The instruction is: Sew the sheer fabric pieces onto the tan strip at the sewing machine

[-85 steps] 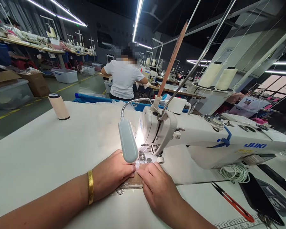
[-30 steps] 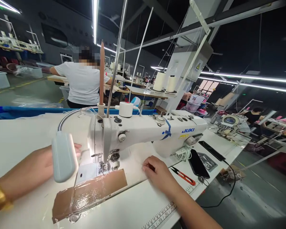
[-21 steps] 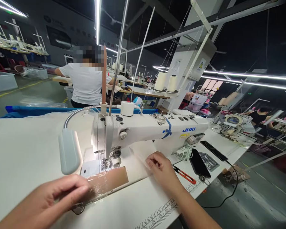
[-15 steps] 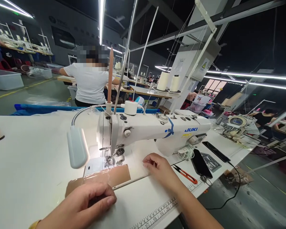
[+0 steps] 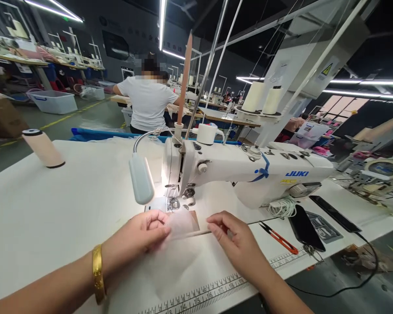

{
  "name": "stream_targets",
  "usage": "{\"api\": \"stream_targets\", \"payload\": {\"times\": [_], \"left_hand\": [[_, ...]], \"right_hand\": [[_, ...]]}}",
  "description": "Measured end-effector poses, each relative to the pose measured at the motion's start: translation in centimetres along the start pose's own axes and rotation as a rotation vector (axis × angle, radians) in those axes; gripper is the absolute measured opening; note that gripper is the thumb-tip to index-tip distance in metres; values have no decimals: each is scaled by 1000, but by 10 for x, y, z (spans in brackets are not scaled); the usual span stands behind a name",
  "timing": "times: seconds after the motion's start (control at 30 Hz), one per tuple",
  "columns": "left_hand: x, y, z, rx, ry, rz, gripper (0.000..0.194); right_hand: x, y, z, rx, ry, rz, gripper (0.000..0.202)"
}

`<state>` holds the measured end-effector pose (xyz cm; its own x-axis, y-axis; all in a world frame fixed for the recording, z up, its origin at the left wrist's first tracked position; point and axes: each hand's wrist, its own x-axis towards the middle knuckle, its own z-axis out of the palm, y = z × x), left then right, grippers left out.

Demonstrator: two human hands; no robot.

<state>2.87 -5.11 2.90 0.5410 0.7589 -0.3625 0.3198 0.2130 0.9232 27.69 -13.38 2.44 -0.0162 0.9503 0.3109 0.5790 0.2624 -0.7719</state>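
Observation:
A thin, sheer whitish fabric (image 5: 183,224) hangs from the pinched fingers of my left hand (image 5: 150,229), in front of the needle area of the white sewing machine (image 5: 222,163). Behind the fabric, part of a brown piece (image 5: 195,220) shows on the machine bed. My right hand (image 5: 231,233) is to the right of the fabric, its thumb and index finger close together near the fabric's right side; what lies between them is too small to make out. A lamp (image 5: 141,179) lights the needle area.
Orange-handled snips (image 5: 279,238), a black phone (image 5: 305,227) and a coiled white cord (image 5: 282,207) lie on the right of the table. A thread cone (image 5: 43,148) stands at the left. Farther back, a person in a white shirt (image 5: 152,102) sits facing away.
My left hand has moved up and forward and now holds the sheer fabric, which partly covers the brown piece. The view has turned left, bringing the whole thread cone into sight.

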Motion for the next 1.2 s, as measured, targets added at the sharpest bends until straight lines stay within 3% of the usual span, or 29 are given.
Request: {"api": "stream_targets", "payload": {"times": [0.17, 0.3, 0.4, 0.5, 0.6, 0.67, 0.73, 0.77, 0.83, 0.9, 0.97, 1.03, 1.1, 1.2], "left_hand": [[-13, -9, -30, 234, 111, 39, 41], [-21, -11, -35, 380, 175, 115, 36], [-34, -1, -25, 512, 76, 323, 20], [-47, 19, -13, 636, -65, 605, 16], [-52, 38, -14, 725, -66, 734, 16], [-51, 43, -22, 824, 84, 851, 16], [-51, 40, -32, 916, 249, 1003, 20], [-53, 36, -36, 949, 285, 1066, 24], [-58, 23, -42, 1007, 213, 1140, 33], [-64, 8, -42, 1052, 63, 1085, 37], [-70, -5, -41, 1014, -65, 912, 26], [-73, -16, -38, 894, -99, 734, 15], [-72, -25, -35, 829, -26, 643, 24], [-65, -36, -28, 898, 228, 579, 33]], "right_hand": [[1, 3, 14, -105, -189, -181, 18], [3, -5, 28, -144, -236, -283, 22], [11, -18, 29, -146, -278, -380, 41], [24, -34, 27, 0, -444, -423, 58], [34, -43, 24, 160, -576, -286, 27], [33, -42, 22, 109, -451, -224, 8], [26, -34, 21, -50, -187, -314, 13], [20, -30, 21, -146, -65, -397, 14], [7, -21, 24, -314, 47, -560, 16], [-5, -15, 27, -400, -39, -653, 20], [-13, -15, 27, -386, -247, -661, 21], [-18, -20, 23, -289, -408, -600, 24], [-17, -25, 18, -153, -443, -499, 28], [-8, -28, 16, -26, -396, -438, 33]]}}
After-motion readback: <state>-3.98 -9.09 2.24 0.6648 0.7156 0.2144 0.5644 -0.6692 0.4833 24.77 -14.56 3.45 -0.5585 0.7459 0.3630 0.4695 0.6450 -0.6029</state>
